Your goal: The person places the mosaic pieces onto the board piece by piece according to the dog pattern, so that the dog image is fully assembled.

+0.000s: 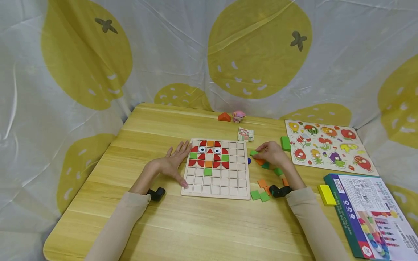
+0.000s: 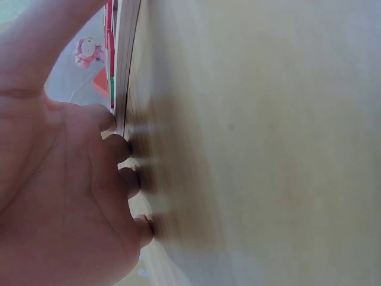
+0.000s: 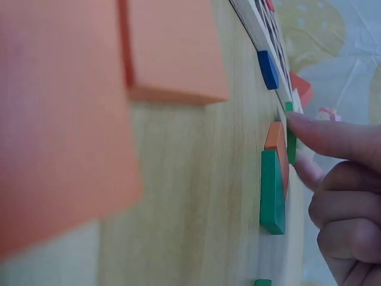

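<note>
A wooden grid board (image 1: 235, 181) lies on the table, with red, green and orange pieces and two eye pieces set in its upper left cells. My left hand (image 1: 168, 166) spreads its fingers along the board's left side, the thumb resting on the lower left corner. In the left wrist view, the fingertips (image 2: 128, 182) touch the tabletop beside the board. Right of the board, my right hand (image 1: 273, 155) pinches a green tile (image 3: 291, 146) between thumb and finger. Close beneath it lie an orange piece (image 3: 275, 137) and a dark green piece (image 3: 272, 190). A blue piece (image 1: 249, 161) sits by the board's edge.
Loose orange tiles (image 1: 262, 183) and green tiles (image 1: 255, 195) lie near the right wrist. Behind the board are a picture card (image 1: 245, 134), a red triangular block (image 1: 224, 117) and a pink figurine (image 1: 239, 116). Rightward are a fruit puzzle (image 1: 315, 141), green block (image 1: 285, 143), yellow block (image 1: 326, 195) and box (image 1: 369, 214).
</note>
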Available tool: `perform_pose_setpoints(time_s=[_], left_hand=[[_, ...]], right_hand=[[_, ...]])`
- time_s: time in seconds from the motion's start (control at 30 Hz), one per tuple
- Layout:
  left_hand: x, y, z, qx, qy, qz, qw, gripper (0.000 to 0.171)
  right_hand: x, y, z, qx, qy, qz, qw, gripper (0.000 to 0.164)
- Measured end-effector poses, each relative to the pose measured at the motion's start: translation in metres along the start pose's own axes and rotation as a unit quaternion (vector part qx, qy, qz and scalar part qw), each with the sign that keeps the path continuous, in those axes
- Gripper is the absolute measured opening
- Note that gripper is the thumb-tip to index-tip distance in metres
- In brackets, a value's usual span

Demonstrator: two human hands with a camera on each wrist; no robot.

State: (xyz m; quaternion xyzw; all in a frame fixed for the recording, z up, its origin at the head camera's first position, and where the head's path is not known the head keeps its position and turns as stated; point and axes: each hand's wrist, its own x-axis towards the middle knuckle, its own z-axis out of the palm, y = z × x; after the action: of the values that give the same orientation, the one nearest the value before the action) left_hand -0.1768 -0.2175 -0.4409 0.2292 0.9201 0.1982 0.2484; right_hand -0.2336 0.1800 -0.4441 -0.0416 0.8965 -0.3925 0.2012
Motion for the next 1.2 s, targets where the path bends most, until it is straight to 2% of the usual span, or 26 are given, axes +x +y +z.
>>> perform_pose_setpoints(time_s=[0.17,0.3,0.4,0.53,0.63,0.73,0.93,1.2], left_hand=[[-0.001,0.001,-0.001,0.0,-0.003,-0.002,1.0,0.149],[-0.001,0.0,0.0,0.0,-0.003,-0.002,1.0,0.148],[-0.001,0.0,0.0,0.001,-0.002,-0.003,1.0,0.149],[-0.001,0.0,0.0,0.0,-0.003,-0.003,1.0,0.149],[-0.001,0.001,0.0,0.002,-0.002,-0.002,1.0,0.148],[-0.001,0.001,0.0,0.004,-0.003,-0.002,1.0,0.148],[-0.001,0.002,0.0,0.006,-0.006,-0.004,1.0,0.148],[0.0,0.001,-0.001,0.005,-0.002,-0.006,1.0,0.148]], right_hand=[[-0.005,-0.007,0.004,0.023,0.003,-0.037,0.999,0.027],[-0.014,-0.026,0.018,0.044,-0.007,-0.072,0.996,0.021],[-0.024,-0.049,0.038,0.039,-0.022,-0.081,0.996,0.02],[-0.039,-0.075,0.074,0.022,-0.05,-0.092,0.994,0.02],[-0.048,-0.087,0.099,0.003,-0.061,-0.1,0.993,0.02],[-0.053,-0.093,0.116,-0.008,-0.056,-0.099,0.993,0.021],[-0.055,-0.094,0.123,-0.01,-0.037,-0.09,0.995,0.025],[-0.053,-0.09,0.123,-0.01,-0.047,-0.125,0.991,0.02]])
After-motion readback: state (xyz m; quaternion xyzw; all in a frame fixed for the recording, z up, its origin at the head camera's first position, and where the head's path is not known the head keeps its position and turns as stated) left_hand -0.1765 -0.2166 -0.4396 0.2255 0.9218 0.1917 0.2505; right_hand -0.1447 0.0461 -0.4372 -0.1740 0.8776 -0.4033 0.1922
